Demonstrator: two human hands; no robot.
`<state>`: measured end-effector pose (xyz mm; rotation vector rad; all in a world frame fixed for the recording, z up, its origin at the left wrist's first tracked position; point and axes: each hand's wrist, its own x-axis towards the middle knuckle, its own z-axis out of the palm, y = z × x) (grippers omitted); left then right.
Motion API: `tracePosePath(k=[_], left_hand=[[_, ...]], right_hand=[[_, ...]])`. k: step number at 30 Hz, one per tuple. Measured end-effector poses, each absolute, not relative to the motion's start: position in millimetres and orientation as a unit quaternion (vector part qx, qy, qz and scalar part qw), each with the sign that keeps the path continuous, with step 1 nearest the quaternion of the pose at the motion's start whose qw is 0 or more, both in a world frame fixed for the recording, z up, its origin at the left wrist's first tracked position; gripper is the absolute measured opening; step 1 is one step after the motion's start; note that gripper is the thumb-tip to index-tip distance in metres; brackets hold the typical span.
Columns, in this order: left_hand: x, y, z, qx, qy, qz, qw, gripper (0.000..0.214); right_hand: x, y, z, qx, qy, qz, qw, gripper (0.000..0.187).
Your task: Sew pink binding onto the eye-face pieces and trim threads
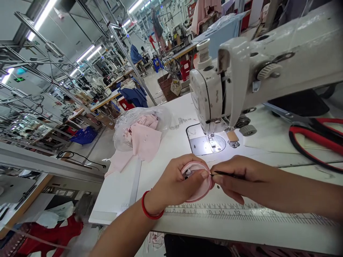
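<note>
Pinched between the thumb and fingers of my left hand [170, 184] is a round pink fabric piece [204, 189] with a rolled, darker pink edge and a pale inside. My right hand [242, 175] is closed around a thin black pointed tool [223, 173]; its exact kind is partly hidden by the fingers. The tool's tip meets the right edge of the fabric piece, close to my left thumb. Both hands are above the front of the white sewing table [171, 228], just before the sewing machine [211, 92] and its lit needle plate [199, 144].
A clear plastic bag [120, 125] with pink fabric pieces [147, 141] lies at the left of the table. Red-and-black scissors [308, 137] rest at the right. A printed ruler scale [235, 210] runs along the front edge. More workstations fill the background.
</note>
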<state>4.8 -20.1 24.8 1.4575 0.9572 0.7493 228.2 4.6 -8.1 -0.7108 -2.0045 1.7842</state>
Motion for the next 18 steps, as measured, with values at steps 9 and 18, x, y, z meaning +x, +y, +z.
tracePosePath(k=[9,18], left_hand=[[2.7,-21.1,26.1,0.664,0.427,0.337,0.513,0.026],[5.1,-22.4,27.7,0.705,0.442,0.338,0.440,0.010]], right_hand=[[230.8,3.9,-16.9,-0.250,-0.710,0.631,0.186,0.062],[229.2,1.2,-12.8,-0.239,-0.709,0.629,0.211,0.052]])
